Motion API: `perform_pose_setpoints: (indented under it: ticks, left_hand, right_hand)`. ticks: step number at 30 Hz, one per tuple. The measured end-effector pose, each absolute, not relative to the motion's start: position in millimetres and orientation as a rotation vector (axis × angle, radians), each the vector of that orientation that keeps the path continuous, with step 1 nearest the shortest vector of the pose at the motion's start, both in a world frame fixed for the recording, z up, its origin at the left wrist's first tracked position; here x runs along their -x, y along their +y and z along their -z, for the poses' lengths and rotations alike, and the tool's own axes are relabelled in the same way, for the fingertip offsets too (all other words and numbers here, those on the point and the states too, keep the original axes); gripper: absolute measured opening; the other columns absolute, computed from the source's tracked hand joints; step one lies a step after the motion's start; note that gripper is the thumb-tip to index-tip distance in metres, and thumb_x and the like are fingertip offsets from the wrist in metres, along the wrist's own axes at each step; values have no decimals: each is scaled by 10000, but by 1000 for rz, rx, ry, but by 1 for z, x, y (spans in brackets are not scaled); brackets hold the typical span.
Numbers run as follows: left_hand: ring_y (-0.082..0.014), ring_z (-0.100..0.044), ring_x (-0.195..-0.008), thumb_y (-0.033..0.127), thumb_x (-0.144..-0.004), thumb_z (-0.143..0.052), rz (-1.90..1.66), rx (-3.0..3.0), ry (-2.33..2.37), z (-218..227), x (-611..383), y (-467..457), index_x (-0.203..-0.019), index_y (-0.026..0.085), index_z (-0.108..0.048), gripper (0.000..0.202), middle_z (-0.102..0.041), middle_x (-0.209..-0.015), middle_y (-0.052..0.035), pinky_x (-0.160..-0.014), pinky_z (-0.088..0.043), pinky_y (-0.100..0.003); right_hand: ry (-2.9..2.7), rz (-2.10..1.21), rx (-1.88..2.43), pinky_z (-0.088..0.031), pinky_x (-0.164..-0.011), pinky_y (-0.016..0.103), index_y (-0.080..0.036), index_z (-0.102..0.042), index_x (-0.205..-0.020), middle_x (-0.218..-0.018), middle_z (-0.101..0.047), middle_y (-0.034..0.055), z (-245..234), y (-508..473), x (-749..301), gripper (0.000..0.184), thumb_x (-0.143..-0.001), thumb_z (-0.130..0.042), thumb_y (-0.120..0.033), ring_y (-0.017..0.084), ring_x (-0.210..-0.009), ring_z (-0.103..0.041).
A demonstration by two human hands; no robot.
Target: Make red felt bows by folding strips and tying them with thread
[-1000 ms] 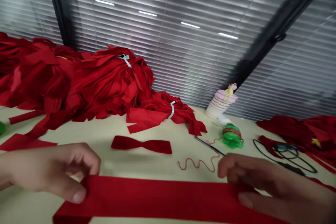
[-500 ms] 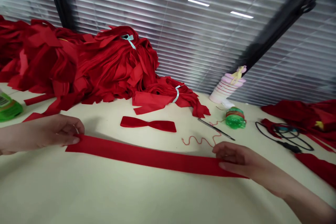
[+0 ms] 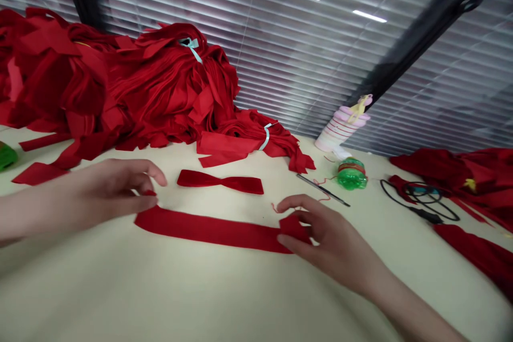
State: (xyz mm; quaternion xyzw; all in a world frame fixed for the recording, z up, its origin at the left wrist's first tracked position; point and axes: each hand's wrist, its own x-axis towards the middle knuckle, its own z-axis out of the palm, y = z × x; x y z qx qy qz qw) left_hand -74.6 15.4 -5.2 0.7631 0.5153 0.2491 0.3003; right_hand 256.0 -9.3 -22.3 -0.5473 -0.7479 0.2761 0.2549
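Note:
A long red fabric strip (image 3: 212,231) stretches between my two hands over the pale table. My left hand (image 3: 116,192) pinches its left end, and a small bit of red cloth shows between thumb and fingers. At the other end, my right hand (image 3: 320,235) has the strip folded up and over between thumb and fingers. Just behind the strip lies a red bow-shaped piece (image 3: 220,181), narrowed in the middle. Red thread (image 3: 320,181) runs on the table behind my right hand, partly hidden by it.
Bundled red strips (image 3: 160,85) are heaped at the back left. A thin dark rod (image 3: 323,189), a green spool (image 3: 351,173) and a pink-white thread cone (image 3: 342,127) stand or lie right of centre. A black cable (image 3: 425,203) and more red cloth (image 3: 481,171) lie at right.
Both hands have come inward, the left to the right and the right to the left. The strip's ends are now folded up at the fingers. The view has shifted slightly.

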Motion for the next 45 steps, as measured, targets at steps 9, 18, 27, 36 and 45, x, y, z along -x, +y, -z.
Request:
perform_pose_setpoints:
  ticks: [9,18,27,36,45]
  left_hand:
    - [-234,-513,-1143,424,-769,-603,-548,-2896,1023,46,16,-34,-1246,156,-472,562,-570,-1234,-118,-908,-448,-291]
    - [-302,-480,-1163,194,-843,-442,-508,-3232,1078,76,12,-20,-1137,95,-586,342,-572,-1233,-146,-1000,-279,-451]
    - [-307,-514,-1104,70,-762,-408,-392,-3166,1165,79,29,-16,-1123,110,-591,407,-590,-1200,-155,-873,-423,-453]
    - [-332,-547,-1049,-18,-703,-364,-292,-3214,1164,72,28,-10,-1077,56,-602,450,-597,-1160,-208,-787,-483,-456]
    - [-318,-635,-858,-57,-654,-332,-300,-3325,1098,61,23,-3,-953,48,-651,450,-665,-999,-206,-623,-551,-425]
  right_hand:
    - [-2330,-438,1033,-532,-779,255,-183,-537,-1018,-1044,-556,75,52,-12,-220,202,-818,-547,-160,144,-913,-581]
    - [-2445,-61,1024,-469,-906,418,-130,-634,-993,-1090,-610,127,75,-17,-224,186,-851,-515,-148,242,-1051,-548]
    - [-2521,23,984,-324,-1008,491,-183,-654,-1039,-1160,-615,119,77,-13,-229,231,-852,-523,-142,248,-1110,-544]
    - [-2575,-68,954,-394,-974,462,-203,-657,-1051,-1133,-638,93,70,-8,-231,241,-845,-539,-161,244,-1107,-552]
    - [-2613,-94,920,-396,-999,433,-184,-641,-1086,-1169,-619,93,70,-7,-230,266,-859,-507,-148,222,-1129,-542]
